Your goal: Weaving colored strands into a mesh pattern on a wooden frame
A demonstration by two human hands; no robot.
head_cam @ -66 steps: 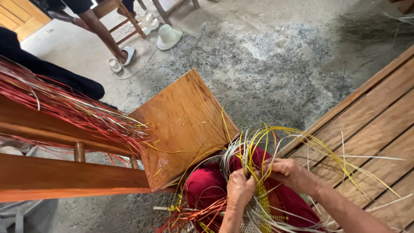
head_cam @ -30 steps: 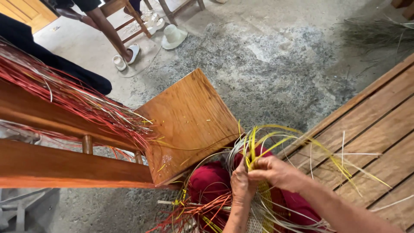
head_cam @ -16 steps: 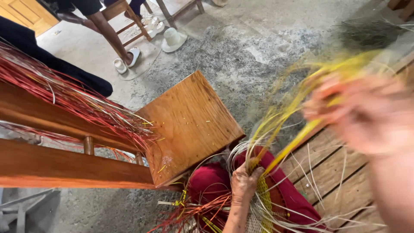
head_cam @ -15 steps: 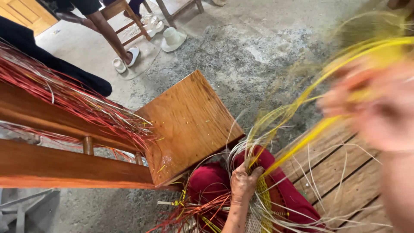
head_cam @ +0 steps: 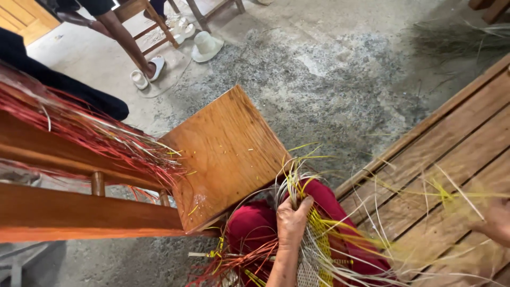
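Note:
My left hand (head_cam: 291,222) presses on a partly woven piece (head_cam: 314,254) of yellow and pale strips that rests on my lap, over dark red cloth (head_cam: 254,229). Loose yellow and pale strips (head_cam: 297,183) fan up from the weave just above that hand. My right hand (head_cam: 496,220) is at the right edge, blurred, low over the wooden planks, and long yellow strips (head_cam: 425,196) stretch from the weave toward it. Whether its fingers pinch a strip is unclear in the blur.
A wooden chair seat (head_cam: 223,154) stands just left of my lap. A bundle of red strips (head_cam: 95,135) lies over a wooden bench rail (head_cam: 79,212). Wooden planks (head_cam: 451,154) lie at right. Another person's leg (head_cam: 125,40), sandals (head_cam: 146,74) and a white hat (head_cam: 206,47) are at the far left.
My right hand swung up high and right, pulling yellow strips out of the weave, then dropped low to the right edge. My left hand stayed pressed on the weave.

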